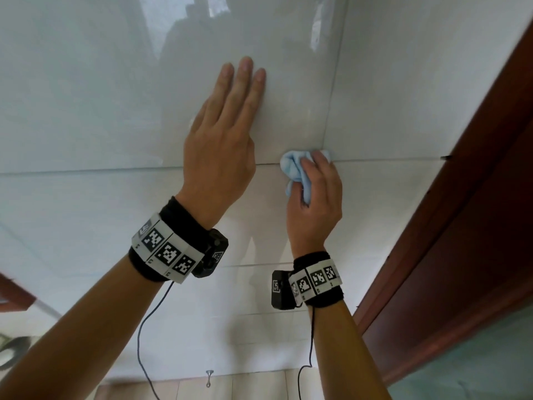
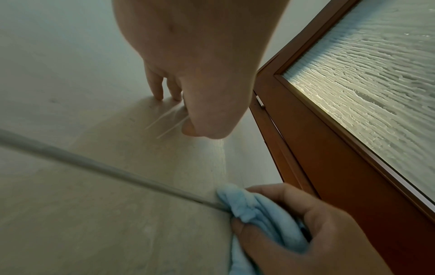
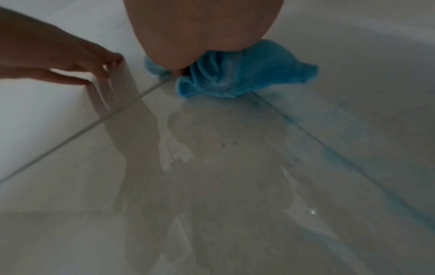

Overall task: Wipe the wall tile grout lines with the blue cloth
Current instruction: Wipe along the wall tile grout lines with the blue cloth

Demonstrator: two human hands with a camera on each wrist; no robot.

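Observation:
My right hand (image 1: 314,186) grips a bunched blue cloth (image 1: 294,171) and presses it on the white tiled wall, where the horizontal grout line (image 1: 115,169) meets the vertical grout line (image 1: 334,82). The left wrist view shows the cloth (image 2: 254,210) covering the end of the grout line (image 2: 94,165), with the right hand (image 2: 306,223) curled round it. In the right wrist view the cloth (image 3: 235,74) bulges out under the right hand (image 3: 202,31). My left hand (image 1: 225,131) lies flat on the tile left of the cloth, fingers straight and together; its fingertips (image 2: 157,93) touch the tile.
A brown wooden door frame (image 1: 476,174) runs along the right, with frosted glass (image 2: 381,78) set in it. More grout lines (image 1: 253,265) cross the wall below. A small metal hook (image 1: 209,376) hangs near the floor. Cables trail from both wrist cameras.

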